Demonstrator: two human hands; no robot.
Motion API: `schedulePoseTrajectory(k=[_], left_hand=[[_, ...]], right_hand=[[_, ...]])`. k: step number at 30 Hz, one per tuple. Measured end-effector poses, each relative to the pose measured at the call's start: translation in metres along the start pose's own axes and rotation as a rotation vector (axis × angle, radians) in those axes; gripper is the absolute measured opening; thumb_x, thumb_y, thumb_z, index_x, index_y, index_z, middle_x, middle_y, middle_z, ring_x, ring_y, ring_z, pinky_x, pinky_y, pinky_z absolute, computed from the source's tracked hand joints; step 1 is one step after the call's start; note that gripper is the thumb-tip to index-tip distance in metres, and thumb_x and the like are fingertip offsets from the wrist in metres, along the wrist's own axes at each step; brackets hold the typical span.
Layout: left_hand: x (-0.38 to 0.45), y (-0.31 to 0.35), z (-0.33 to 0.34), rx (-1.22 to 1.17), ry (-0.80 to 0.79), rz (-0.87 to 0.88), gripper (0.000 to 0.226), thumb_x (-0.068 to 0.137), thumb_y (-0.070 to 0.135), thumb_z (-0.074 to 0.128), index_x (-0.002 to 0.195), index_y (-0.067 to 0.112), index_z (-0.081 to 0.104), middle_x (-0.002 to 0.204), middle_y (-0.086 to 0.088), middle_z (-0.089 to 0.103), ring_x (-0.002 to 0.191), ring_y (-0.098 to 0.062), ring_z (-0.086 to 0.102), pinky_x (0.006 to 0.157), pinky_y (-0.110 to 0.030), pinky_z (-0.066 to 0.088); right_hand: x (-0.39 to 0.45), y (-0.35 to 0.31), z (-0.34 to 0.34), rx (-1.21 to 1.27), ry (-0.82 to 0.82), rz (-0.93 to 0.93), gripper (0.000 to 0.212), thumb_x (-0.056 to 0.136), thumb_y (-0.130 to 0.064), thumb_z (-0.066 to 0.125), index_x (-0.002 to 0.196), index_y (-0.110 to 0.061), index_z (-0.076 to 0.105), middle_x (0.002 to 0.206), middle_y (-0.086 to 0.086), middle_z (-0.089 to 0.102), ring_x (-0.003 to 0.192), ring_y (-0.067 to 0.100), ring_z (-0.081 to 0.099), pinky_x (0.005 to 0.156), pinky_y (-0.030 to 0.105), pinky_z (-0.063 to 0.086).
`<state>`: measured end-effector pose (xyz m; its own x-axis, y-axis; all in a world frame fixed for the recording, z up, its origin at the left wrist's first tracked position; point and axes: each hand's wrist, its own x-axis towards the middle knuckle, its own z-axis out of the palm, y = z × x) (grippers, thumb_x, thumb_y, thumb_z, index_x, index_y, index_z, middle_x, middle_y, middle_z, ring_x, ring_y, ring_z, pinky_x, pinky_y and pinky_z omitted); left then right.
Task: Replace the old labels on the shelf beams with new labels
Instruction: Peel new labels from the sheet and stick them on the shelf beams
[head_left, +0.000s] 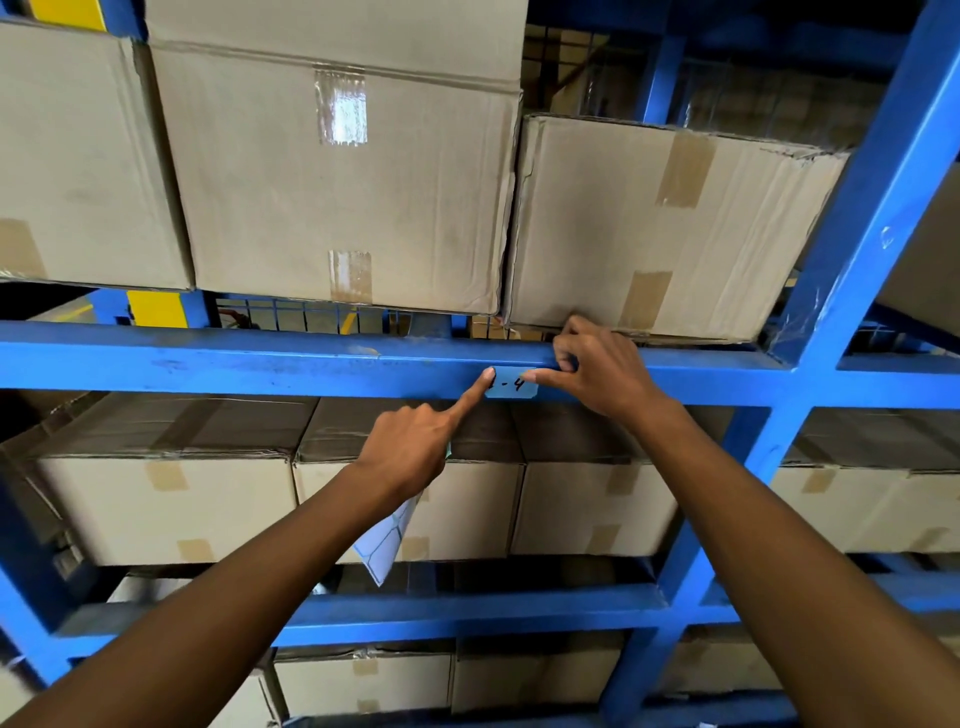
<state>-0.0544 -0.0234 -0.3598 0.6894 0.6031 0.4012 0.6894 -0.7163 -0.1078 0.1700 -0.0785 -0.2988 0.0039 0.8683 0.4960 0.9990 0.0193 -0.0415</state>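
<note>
Pressing a label onto the blue shelf beam

Left hand grips a label sheet, forefinger pressing the label; right hand pinches its edge. Uneven pressure could leave it crooked or creased.

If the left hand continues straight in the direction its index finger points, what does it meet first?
The left hand points up and right, and its fingertip already touches the left edge of the blue label on the shelf beam. Further on, it would probably meet the right hand.

blue steel racking | taped cardboard cartons | wire-mesh decking
</note>
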Motion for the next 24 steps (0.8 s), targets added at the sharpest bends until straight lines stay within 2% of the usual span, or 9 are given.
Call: schedulePoseTrajectory(k=[4, 7, 10, 13, 16, 19, 22, 24], left_hand=[[-0.007, 0.006, 0.005, 0.023, -0.023, -0.023, 0.097, 0.092, 0.01, 0.047, 0.131, 0.037, -0.038, 0.073, -0.009, 0.053, 0.056, -0.023, 0.046, 0.054, -0.033, 0.037], [-0.012, 0.01, 0.014, 0.018, -0.041, -0.038, 0.1, 0.091, 0.008, 0.047, 0.13, 0.038, -0.041, 0.076, -0.012, 0.061, 0.055, -0.026, 0.048, 0.052, -0.033, 0.04], [-0.017, 0.015, 0.019, 0.022, -0.093, -0.035, 0.097, 0.09, 0.006, 0.047, 0.139, 0.036, -0.032, 0.084, -0.014, 0.066, 0.063, -0.029, 0.057, 0.054, -0.034, 0.038], [-0.022, 0.024, 0.022, -0.036, -0.15, -0.031, 0.097, 0.09, 0.005, 0.048, 0.14, 0.037, -0.029, 0.09, -0.016, 0.067, 0.073, -0.031, 0.063, 0.058, -0.035, 0.04], [-0.023, 0.042, 0.019, -0.273, -0.147, -0.013, 0.097, 0.089, 0.015, 0.054, 0.144, 0.036, -0.023, 0.092, -0.015, 0.07, 0.068, -0.028, 0.063, 0.058, -0.03, 0.041], [-0.017, 0.073, 0.02, -0.615, -0.086, -0.016, 0.08, 0.093, 0.026, 0.048, 0.147, 0.038, -0.01, 0.085, -0.021, 0.068, 0.062, -0.029, 0.058, 0.055, -0.032, 0.038], [-0.007, 0.114, 0.023, -0.905, 0.007, -0.061, 0.086, 0.09, 0.016, 0.055, 0.143, 0.051, -0.003, 0.087, -0.023, 0.066, 0.074, -0.03, 0.063, 0.069, -0.04, 0.051], [0.001, 0.154, 0.016, -1.07, 0.057, -0.113, 0.084, 0.09, 0.012, 0.057, 0.141, 0.05, 0.003, 0.093, -0.008, 0.067, 0.079, -0.016, 0.064, 0.076, -0.028, 0.052]], right_hand=[[0.003, -0.001, -0.005, -0.119, -0.068, -0.019, 0.05, 0.071, -0.057, 0.068, 0.069, -0.014, 0.043, 0.089, 0.005, 0.046, 0.071, 0.024, 0.049, 0.061, 0.04, 0.043], [0.004, 0.0, -0.005, -0.117, -0.082, -0.033, 0.051, 0.07, -0.055, 0.07, 0.069, -0.016, 0.038, 0.086, 0.0, 0.04, 0.07, 0.019, 0.043, 0.058, 0.033, 0.031], [0.002, 0.002, -0.001, -0.041, -0.045, -0.005, 0.048, 0.072, -0.053, 0.069, 0.066, -0.017, 0.038, 0.085, -0.001, 0.041, 0.068, 0.017, 0.041, 0.06, 0.03, 0.027], [0.001, 0.001, -0.002, 0.111, -0.02, 0.042, 0.043, 0.079, -0.051, 0.063, 0.064, -0.016, 0.044, 0.08, 0.0, 0.046, 0.066, 0.017, 0.043, 0.059, 0.03, 0.03], [-0.011, 0.003, -0.009, 0.294, 0.032, 0.08, 0.039, 0.085, -0.045, 0.058, 0.064, -0.013, 0.052, 0.077, 0.004, 0.048, 0.066, 0.016, 0.045, 0.059, 0.03, 0.037], [-0.043, 0.018, -0.016, 0.386, 0.17, 0.109, 0.035, 0.09, -0.037, 0.055, 0.068, -0.01, 0.058, 0.079, 0.007, 0.053, 0.068, 0.018, 0.051, 0.064, 0.037, 0.043], [-0.084, 0.044, -0.015, 0.496, 0.32, 0.219, 0.029, 0.089, -0.028, 0.06, 0.068, -0.008, 0.061, 0.073, 0.009, 0.055, 0.065, 0.02, 0.052, 0.064, 0.037, 0.042], [-0.117, 0.068, -0.019, 0.516, 0.389, 0.315, 0.026, 0.088, -0.023, 0.061, 0.068, -0.006, 0.062, 0.07, 0.01, 0.057, 0.063, 0.018, 0.052, 0.064, 0.038, 0.043]])
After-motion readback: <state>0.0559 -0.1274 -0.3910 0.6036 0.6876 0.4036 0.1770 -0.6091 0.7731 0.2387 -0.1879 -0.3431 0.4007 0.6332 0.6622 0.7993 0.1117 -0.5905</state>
